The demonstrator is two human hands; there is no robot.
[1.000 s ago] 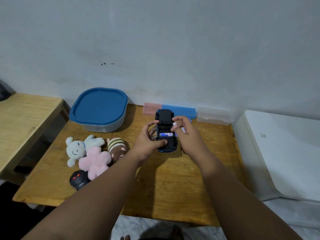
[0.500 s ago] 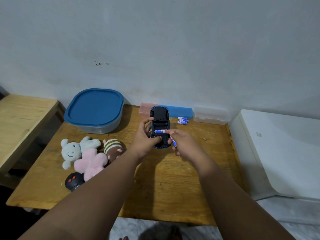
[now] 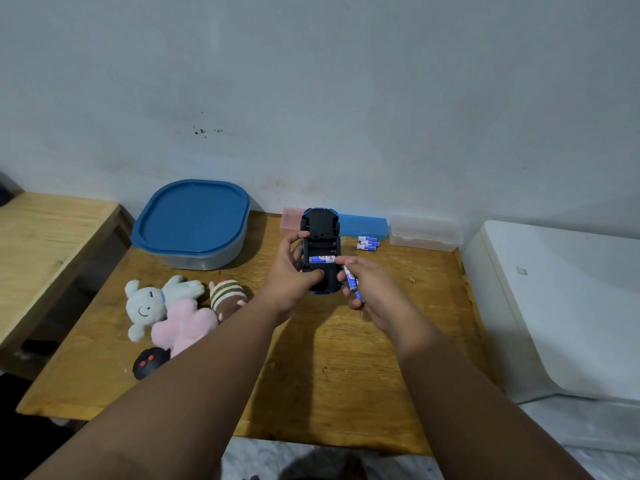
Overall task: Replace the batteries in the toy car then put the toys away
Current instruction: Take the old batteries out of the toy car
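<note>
The toy car (image 3: 320, 233) is held upside down above the wooden table (image 3: 325, 375), its black underside and open battery bay facing me. My left hand (image 3: 294, 275) grips the car from the left, thumb on its near end. One blue and white battery (image 3: 322, 259) lies across the bay. My right hand (image 3: 367, 289) holds another battery (image 3: 353, 284) in its curled fingers, and its index finger touches the right end of the seated one. Loose batteries (image 3: 367, 242) lie on the table behind the car.
A grey tub with a blue lid (image 3: 192, 223) stands at the back left. A white plush (image 3: 152, 303), a pink plush (image 3: 183, 323), a striped brown plush (image 3: 227, 297) and a black remote (image 3: 147, 363) lie at the left. Pink (image 3: 291, 220), blue (image 3: 363, 225) and clear (image 3: 424, 232) boxes line the wall.
My right hand drew back from over the bay toward the car's right side, now with a battery showing in its fingers. One battery stays seated in the bay. My left hand keeps its grip.
</note>
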